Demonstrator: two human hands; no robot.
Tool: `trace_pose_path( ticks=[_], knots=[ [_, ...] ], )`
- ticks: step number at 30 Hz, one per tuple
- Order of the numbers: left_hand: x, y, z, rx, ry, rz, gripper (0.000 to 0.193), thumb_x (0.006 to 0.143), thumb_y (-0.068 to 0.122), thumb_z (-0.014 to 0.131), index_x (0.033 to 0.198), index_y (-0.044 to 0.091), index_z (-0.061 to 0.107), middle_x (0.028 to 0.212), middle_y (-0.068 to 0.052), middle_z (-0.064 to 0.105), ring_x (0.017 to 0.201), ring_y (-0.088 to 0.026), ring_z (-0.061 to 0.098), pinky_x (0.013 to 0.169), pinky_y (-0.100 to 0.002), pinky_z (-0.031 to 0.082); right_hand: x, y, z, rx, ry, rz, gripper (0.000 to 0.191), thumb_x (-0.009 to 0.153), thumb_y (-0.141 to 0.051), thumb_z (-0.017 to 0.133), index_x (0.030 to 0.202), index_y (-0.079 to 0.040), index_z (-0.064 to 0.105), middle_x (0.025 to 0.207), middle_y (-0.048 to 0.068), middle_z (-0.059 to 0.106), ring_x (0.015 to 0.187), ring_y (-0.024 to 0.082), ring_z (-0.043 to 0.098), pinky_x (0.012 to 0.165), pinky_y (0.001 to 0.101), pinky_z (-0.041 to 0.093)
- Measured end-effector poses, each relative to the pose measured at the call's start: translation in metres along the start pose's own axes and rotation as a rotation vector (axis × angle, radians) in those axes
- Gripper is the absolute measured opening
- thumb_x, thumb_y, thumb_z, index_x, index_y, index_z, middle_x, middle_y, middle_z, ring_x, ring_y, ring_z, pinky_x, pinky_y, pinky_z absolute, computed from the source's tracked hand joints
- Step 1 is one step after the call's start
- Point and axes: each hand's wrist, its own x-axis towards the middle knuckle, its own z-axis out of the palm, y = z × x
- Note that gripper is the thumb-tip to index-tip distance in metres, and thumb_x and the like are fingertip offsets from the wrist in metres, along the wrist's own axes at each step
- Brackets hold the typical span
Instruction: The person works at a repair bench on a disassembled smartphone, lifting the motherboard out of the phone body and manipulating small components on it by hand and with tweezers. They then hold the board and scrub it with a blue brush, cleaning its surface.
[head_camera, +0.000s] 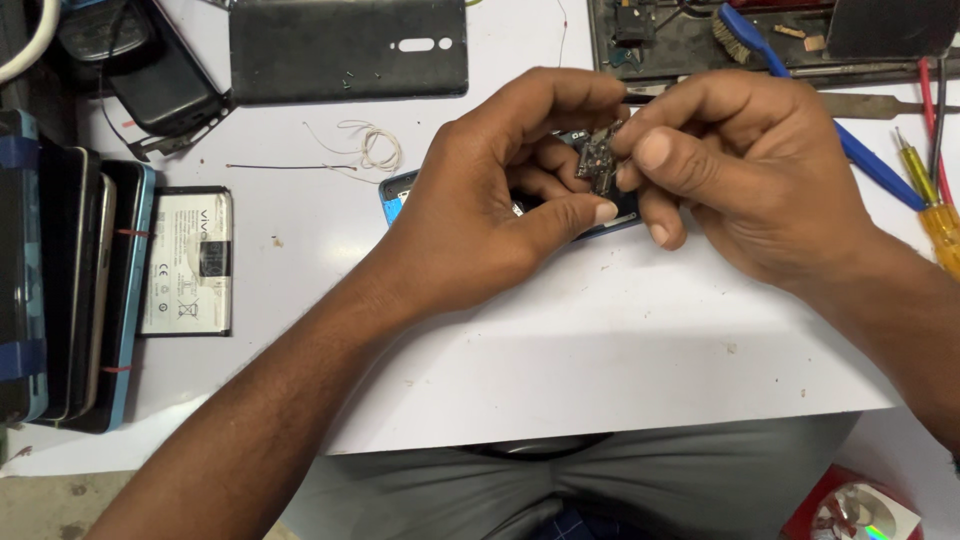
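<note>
A: Pinching the small dark circuit board from both sides, the left hand and right hand meet above the blue-edged opened phone.

B: Its long axis?

A: Roughly upright, tilted slightly; right fingertips close narrowly on its upper edge, the left thumb lies just below. Both hands are equally near.

B: Around them?

A: A black rear phone cover beyond, a white rectangular battery left, a blue-handled brush right.

Both forearms come in from bottom edge & converge mid-frame. Left hand curled, knuckles up, thumb stretched toward the right, fingers bent inward. Right hand opposite, thumb & index pinched together at the tips, other fingers folded under. Fingertips of both hands nearly touching.
</note>
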Motion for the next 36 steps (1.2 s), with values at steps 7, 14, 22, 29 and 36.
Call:
trace_pose_path(
  ticks=[7,14,22,29,36],
  knots=[
    [0.002,0.004,0.002,-0.008,0.006,-0.043,0.061,0.091,0.0,0.079,0.142,0.004,0.045,0.134,-0.013,0.064,0.106,-0.005,0.063,0.09,-0.022,0.062,-0.005,-0.001,0.01,-0.386,0.091,-0.148,0.015,0.106,-0.01,0.067,0.112,0.004,0.065,0.087,0.012,0.07,0.066,0.011,0.068,0.058,0.0241,0.059],
    [0.002,0.0,-0.001,-0.001,0.036,-0.041,0.061,0.098,0.002,0.08,0.147,0.007,0.045,0.141,-0.013,0.064,0.105,-0.008,0.066,0.092,-0.024,0.065,-0.006,-0.004,0.014,-0.375,0.063,-0.162,0.017,0.111,-0.013,0.061,0.113,0.003,0.067,0.092,0.009,0.07,0.071,0.01,0.069,0.06,0.0228,0.06],
    [0.001,0.002,0.001,0.06,0.043,0.019,0.062,0.092,0.0,0.079,0.142,0.005,0.042,0.138,-0.016,0.062,0.12,-0.012,0.064,0.09,-0.025,0.062,-0.003,-0.005,0.015,-0.573,0.049,-0.153,0.019,0.11,-0.016,0.06,0.104,0.001,0.067,0.079,0.007,0.068,0.065,0.008,0.069,0.058,0.022,0.056],
    [0.003,0.006,0.002,0.079,0.021,-0.055,0.062,0.089,0.0,0.078,0.14,0.007,0.043,0.138,-0.016,0.064,0.114,-0.014,0.069,0.087,-0.025,0.064,-0.001,-0.002,0.014,-0.417,0.004,-0.041,0.023,0.109,-0.02,0.057,0.101,0.0,0.064,0.075,0.006,0.067,0.063,0.009,0.068,0.054,0.0221,0.058],
    [0.001,0.001,0.0,0.064,0.016,0.012,0.064,0.094,-0.002,0.079,0.144,0.007,0.042,0.141,-0.017,0.063,0.127,-0.015,0.065,0.096,-0.028,0.064,-0.002,-0.002,0.014,-0.404,-0.008,-0.107,0.022,0.112,-0.018,0.053,0.103,0.0,0.062,0.081,0.006,0.066,0.068,0.009,0.07,0.058,0.0213,0.058]
  ],
)
